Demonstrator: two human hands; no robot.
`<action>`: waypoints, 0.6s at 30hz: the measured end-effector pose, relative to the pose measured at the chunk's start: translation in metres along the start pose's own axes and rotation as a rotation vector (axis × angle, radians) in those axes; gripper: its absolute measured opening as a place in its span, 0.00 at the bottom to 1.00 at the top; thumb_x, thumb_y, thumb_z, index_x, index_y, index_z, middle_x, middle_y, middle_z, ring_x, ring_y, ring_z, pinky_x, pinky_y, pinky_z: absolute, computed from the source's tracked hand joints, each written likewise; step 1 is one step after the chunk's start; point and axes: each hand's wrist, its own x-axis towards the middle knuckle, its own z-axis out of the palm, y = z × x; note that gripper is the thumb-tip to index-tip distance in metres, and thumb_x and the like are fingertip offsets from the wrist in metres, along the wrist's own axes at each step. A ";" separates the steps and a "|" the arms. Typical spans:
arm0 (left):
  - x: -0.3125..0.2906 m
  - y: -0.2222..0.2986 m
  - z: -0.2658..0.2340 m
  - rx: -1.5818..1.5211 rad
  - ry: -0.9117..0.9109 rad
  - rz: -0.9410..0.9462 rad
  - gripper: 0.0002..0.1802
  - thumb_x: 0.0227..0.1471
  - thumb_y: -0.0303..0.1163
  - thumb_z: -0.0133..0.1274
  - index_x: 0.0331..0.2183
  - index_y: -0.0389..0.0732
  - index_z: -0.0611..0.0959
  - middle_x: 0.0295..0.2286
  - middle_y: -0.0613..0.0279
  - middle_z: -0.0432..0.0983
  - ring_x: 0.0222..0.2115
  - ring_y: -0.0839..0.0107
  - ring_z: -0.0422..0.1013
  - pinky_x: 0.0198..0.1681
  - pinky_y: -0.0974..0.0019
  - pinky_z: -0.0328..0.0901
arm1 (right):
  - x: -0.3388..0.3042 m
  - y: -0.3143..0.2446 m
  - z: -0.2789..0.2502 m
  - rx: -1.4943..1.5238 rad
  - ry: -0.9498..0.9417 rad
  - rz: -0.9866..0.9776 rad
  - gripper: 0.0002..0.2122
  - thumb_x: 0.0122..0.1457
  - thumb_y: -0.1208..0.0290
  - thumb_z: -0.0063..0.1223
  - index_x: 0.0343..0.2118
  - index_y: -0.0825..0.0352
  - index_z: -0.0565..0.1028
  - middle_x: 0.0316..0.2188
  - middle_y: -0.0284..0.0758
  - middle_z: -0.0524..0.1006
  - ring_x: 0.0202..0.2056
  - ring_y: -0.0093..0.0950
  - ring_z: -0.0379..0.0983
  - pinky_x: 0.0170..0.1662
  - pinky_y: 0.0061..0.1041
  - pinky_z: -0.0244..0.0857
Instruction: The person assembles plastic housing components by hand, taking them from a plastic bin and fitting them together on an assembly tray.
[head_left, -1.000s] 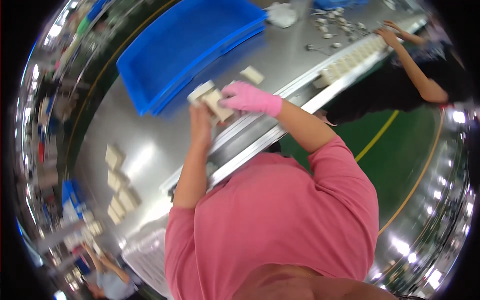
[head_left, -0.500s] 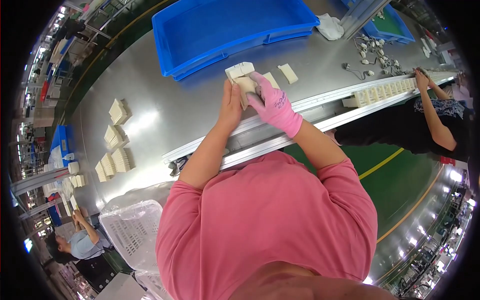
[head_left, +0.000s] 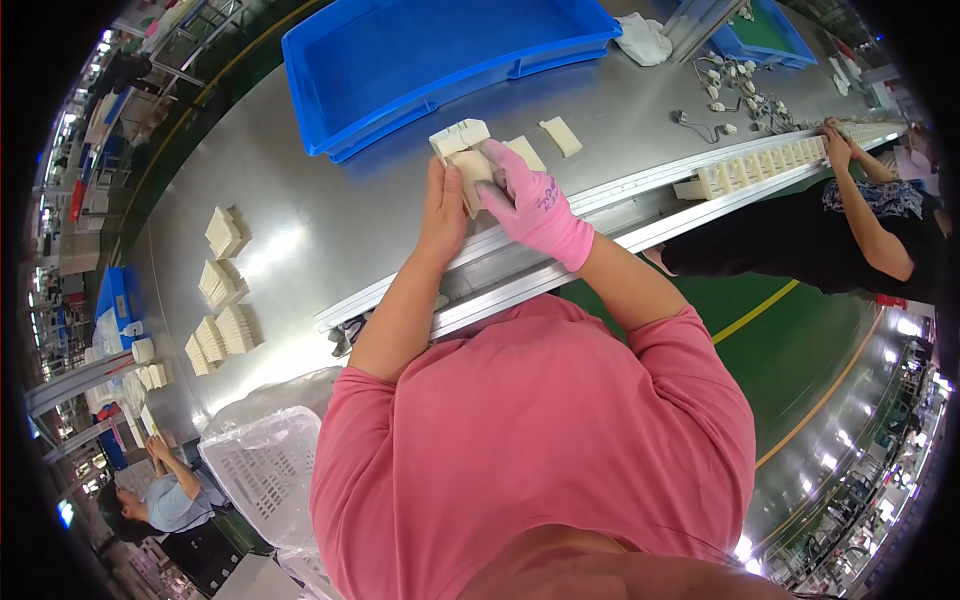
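My bare left hand (head_left: 443, 215) supports the left side of a small stack of cream-white plastic pieces (head_left: 470, 168) above the near edge of the metal table. My right hand (head_left: 538, 208), in a pink glove with greyish fingertips, grips the right side of the same pieces with thumb and fingers. A white boxy part (head_left: 461, 135) sits at the far end of the stack, touching it or just behind it; I cannot tell which. Just beyond my gloved fingers lies one flat cream piece (head_left: 524, 153), partly hidden, with another flat cream piece (head_left: 561, 136) to its right.
A large blue tray (head_left: 430, 98) stands at the back. Stacked cream parts (head_left: 225, 232) stand in groups on the left. A metal rail channel (head_left: 640, 205) runs along the near edge, holding a row of white parts (head_left: 765, 168) at right. Cabled pieces (head_left: 735, 90) lie beyond. Co-workers (head_left: 870, 200) sit either side.
The whole view has shifted slightly to the left. Both hands keep hold of the same pieces, in nearly the same pose.
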 end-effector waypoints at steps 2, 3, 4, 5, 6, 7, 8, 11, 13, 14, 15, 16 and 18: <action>-0.001 0.001 0.003 -0.045 0.009 -0.041 0.24 0.56 0.44 0.31 0.50 0.41 0.57 0.46 0.61 0.58 0.46 0.72 0.58 0.49 0.69 0.53 | 0.003 0.002 -0.001 -0.014 -0.012 -0.019 0.22 0.48 0.74 0.50 0.47 0.68 0.59 0.17 0.36 0.68 0.18 0.30 0.66 0.22 0.24 0.60; -0.001 0.001 0.005 -0.089 0.019 -0.082 0.25 0.56 0.45 0.31 0.50 0.41 0.57 0.46 0.61 0.58 0.46 0.71 0.58 0.50 0.68 0.54 | 0.004 0.003 -0.001 -0.028 -0.024 -0.040 0.21 0.48 0.74 0.49 0.47 0.68 0.60 0.17 0.36 0.67 0.18 0.29 0.66 0.23 0.23 0.59; -0.002 0.001 0.006 -0.088 0.020 -0.080 0.25 0.56 0.45 0.31 0.50 0.41 0.57 0.46 0.61 0.58 0.46 0.71 0.58 0.50 0.68 0.54 | 0.005 -0.002 -0.004 -0.027 -0.024 -0.041 0.21 0.48 0.74 0.49 0.47 0.68 0.60 0.17 0.36 0.67 0.18 0.29 0.66 0.23 0.23 0.59; -0.004 -0.001 0.006 -0.148 0.030 -0.134 0.22 0.56 0.43 0.33 0.49 0.42 0.57 0.44 0.61 0.60 0.43 0.72 0.60 0.44 0.69 0.58 | 0.007 -0.013 -0.011 0.028 -0.128 0.027 0.20 0.49 0.74 0.48 0.46 0.68 0.61 0.17 0.35 0.68 0.18 0.27 0.66 0.23 0.21 0.59; -0.005 -0.002 0.005 -0.207 0.040 -0.188 0.20 0.55 0.41 0.35 0.48 0.43 0.58 0.42 0.61 0.61 0.41 0.72 0.63 0.39 0.71 0.63 | 0.009 -0.020 -0.016 0.083 -0.233 0.095 0.20 0.49 0.74 0.48 0.46 0.69 0.61 0.17 0.34 0.68 0.18 0.24 0.65 0.23 0.20 0.59; -0.005 -0.003 0.004 -0.208 0.038 -0.187 0.20 0.55 0.41 0.35 0.48 0.43 0.58 0.42 0.61 0.61 0.41 0.72 0.63 0.39 0.71 0.63 | 0.010 -0.022 -0.022 0.081 -0.231 0.096 0.20 0.49 0.74 0.48 0.46 0.69 0.61 0.17 0.34 0.68 0.18 0.24 0.65 0.23 0.20 0.59; -0.004 -0.005 0.004 -0.197 0.011 -0.214 0.21 0.54 0.40 0.37 0.47 0.43 0.58 0.40 0.59 0.63 0.39 0.71 0.65 0.36 0.70 0.65 | 0.012 -0.023 -0.027 0.209 -0.300 0.136 0.19 0.49 0.74 0.47 0.46 0.69 0.62 0.18 0.33 0.68 0.19 0.22 0.65 0.25 0.19 0.60; -0.004 0.005 0.010 -0.174 -0.063 -0.278 0.22 0.52 0.38 0.41 0.47 0.41 0.59 0.36 0.56 0.66 0.33 0.68 0.69 0.30 0.69 0.67 | 0.009 -0.002 -0.038 0.372 -0.223 0.187 0.20 0.48 0.75 0.47 0.46 0.67 0.63 0.24 0.31 0.69 0.24 0.19 0.66 0.27 0.17 0.60; -0.008 0.010 0.011 -0.162 -0.118 -0.314 0.22 0.51 0.37 0.43 0.46 0.39 0.60 0.33 0.54 0.68 0.29 0.66 0.71 0.27 0.67 0.68 | 0.011 -0.002 -0.050 0.212 0.003 0.013 0.22 0.46 0.74 0.47 0.48 0.66 0.62 0.38 0.36 0.67 0.36 0.24 0.66 0.36 0.21 0.61; -0.009 0.009 0.010 -0.090 -0.162 -0.367 0.21 0.51 0.36 0.43 0.45 0.37 0.61 0.31 0.53 0.69 0.26 0.64 0.71 0.23 0.66 0.67 | 0.010 0.001 -0.052 0.181 0.037 0.025 0.22 0.46 0.74 0.47 0.48 0.66 0.62 0.38 0.36 0.67 0.36 0.24 0.66 0.36 0.21 0.61; -0.010 0.009 0.008 -0.015 -0.208 -0.416 0.20 0.51 0.36 0.44 0.43 0.35 0.63 0.28 0.53 0.70 0.22 0.63 0.72 0.20 0.64 0.67 | 0.011 0.008 -0.049 0.206 0.008 -0.085 0.24 0.46 0.72 0.48 0.49 0.66 0.61 0.41 0.38 0.65 0.40 0.26 0.64 0.41 0.23 0.60; -0.012 0.008 0.008 -0.023 -0.278 -0.445 0.19 0.50 0.35 0.45 0.41 0.34 0.64 0.28 0.53 0.70 0.22 0.63 0.72 0.19 0.65 0.67 | 0.011 0.012 -0.054 0.218 -0.020 -0.194 0.25 0.45 0.71 0.49 0.50 0.67 0.61 0.45 0.39 0.63 0.44 0.28 0.62 0.46 0.25 0.58; -0.017 0.010 0.011 -0.028 -0.391 -0.477 0.18 0.50 0.35 0.45 0.40 0.33 0.66 0.28 0.53 0.70 0.22 0.63 0.72 0.19 0.65 0.67 | 0.008 0.005 -0.067 0.393 -0.195 -0.081 0.26 0.45 0.69 0.49 0.50 0.66 0.60 0.46 0.39 0.63 0.46 0.29 0.61 0.49 0.26 0.54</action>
